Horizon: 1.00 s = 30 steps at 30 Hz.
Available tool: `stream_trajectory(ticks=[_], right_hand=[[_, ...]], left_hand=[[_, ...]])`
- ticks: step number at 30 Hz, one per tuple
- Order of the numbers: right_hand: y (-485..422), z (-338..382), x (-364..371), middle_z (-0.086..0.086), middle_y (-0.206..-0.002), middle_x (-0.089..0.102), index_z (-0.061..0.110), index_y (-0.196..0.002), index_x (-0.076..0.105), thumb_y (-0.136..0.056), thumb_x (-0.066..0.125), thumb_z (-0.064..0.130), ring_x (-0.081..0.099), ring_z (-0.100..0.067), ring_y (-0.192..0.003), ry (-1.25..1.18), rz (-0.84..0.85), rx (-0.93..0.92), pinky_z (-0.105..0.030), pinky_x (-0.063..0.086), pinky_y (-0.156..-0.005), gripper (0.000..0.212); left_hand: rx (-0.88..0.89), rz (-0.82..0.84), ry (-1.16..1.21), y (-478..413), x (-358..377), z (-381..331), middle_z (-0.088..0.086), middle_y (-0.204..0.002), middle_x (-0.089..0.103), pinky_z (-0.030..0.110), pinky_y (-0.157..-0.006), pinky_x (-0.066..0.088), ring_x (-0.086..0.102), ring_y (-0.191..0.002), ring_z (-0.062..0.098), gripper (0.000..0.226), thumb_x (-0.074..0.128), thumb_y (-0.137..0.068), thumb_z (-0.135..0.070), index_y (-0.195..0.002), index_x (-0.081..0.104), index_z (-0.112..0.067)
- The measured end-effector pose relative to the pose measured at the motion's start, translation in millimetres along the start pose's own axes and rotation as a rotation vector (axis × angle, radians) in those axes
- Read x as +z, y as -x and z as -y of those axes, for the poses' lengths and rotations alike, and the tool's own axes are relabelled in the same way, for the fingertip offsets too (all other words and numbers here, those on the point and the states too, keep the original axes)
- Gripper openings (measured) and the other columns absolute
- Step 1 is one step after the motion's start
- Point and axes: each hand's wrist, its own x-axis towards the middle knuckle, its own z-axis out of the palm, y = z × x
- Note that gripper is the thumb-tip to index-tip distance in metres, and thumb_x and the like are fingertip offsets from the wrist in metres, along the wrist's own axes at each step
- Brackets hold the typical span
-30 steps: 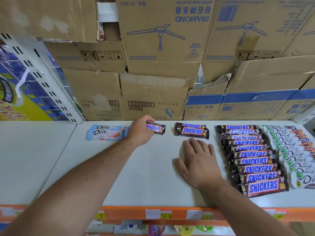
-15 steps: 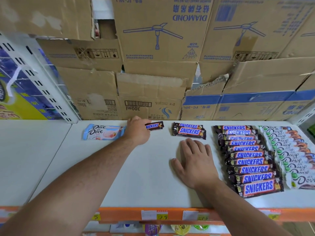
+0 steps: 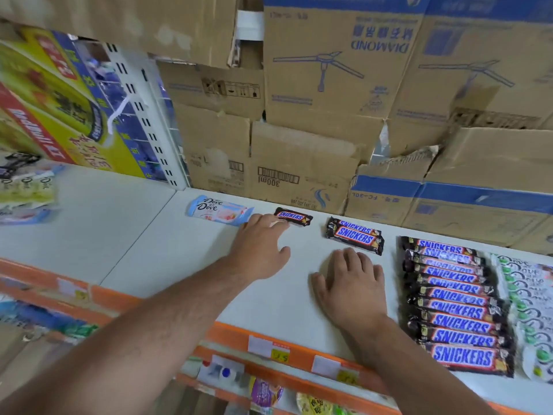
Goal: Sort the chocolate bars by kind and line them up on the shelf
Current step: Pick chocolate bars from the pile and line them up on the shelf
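**Q:** Where did the small Snickers bar [image 3: 294, 217] lie relative to the hands?

**A:** At the back of the shelf [image 3: 179, 253], just beyond the left hand [image 3: 258, 245], whose straightened fingertips touched its left end; its long axis ran left–right. The right hand [image 3: 351, 284] rested flat, gripping nothing, nearer the stacked Snickers pair [image 3: 354, 235].

**Q:** What was unclear?

**A:** The fingertips covered the bar's corner; the Dove row [image 3: 526, 298] was cut off at right.

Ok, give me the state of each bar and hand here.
left hand: open, fingers at small Snickers bar
right hand: open, flat on shelf
small Snickers bar: lying flat, alone
Snickers pair: overlapped, untouched
Snickers row: lined up, overlapping
blue Dove bar: lying flat, alone
green Dove row: lined up
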Motion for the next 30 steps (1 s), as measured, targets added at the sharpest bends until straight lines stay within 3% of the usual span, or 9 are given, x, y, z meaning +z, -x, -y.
stream_trajectory(ticks=[5, 12, 30], right_hand=[[-2.3, 36.0, -22.5, 0.001, -0.110, 0.059, 0.022, -0.105, 0.061, -0.074, 0.047, 0.049, 0.053, -0.027, -0.108, -0.077, 0.012, -0.039, -0.039, 0.043, -0.084, 0.043], [2.7, 125.5, -35.2, 0.001, -0.145, 0.045, 0.026, -0.135, 0.050, -0.085, 0.046, 0.052, 0.039, -0.024, -0.132, -0.084, 0.083, -0.196, -0.040, 0.038, -0.102, 0.057], [17.0, 453.3, -30.1, 0.002, -0.149, 0.041, 0.026, -0.142, 0.044, -0.087, 0.050, 0.048, 0.034, -0.021, -0.136, -0.176, 0.099, -0.401, -0.039, 0.035, -0.108, 0.059]], left_hand=[[-0.120, 0.098, 0.010, 37.9, -16.4, 22.9, -0.007, -0.147, 0.040, 0.037, -0.107, 0.027, 0.027, -0.136, 0.016, 0.059, 0.051, -0.086, -0.051, -0.141, 0.042, -0.035], [-0.245, 0.040, 0.055, 86.1, -52.2, 97.8, -0.007, -0.147, 0.039, 0.036, -0.109, 0.025, 0.026, -0.136, 0.017, 0.060, 0.050, -0.087, -0.052, -0.143, 0.040, -0.034], [-0.389, -0.114, 0.075, 205.5, -156.1, 383.6, -0.007, -0.141, 0.048, 0.040, -0.109, 0.033, 0.033, -0.132, 0.020, 0.057, 0.052, -0.084, -0.047, -0.139, 0.046, -0.033]])
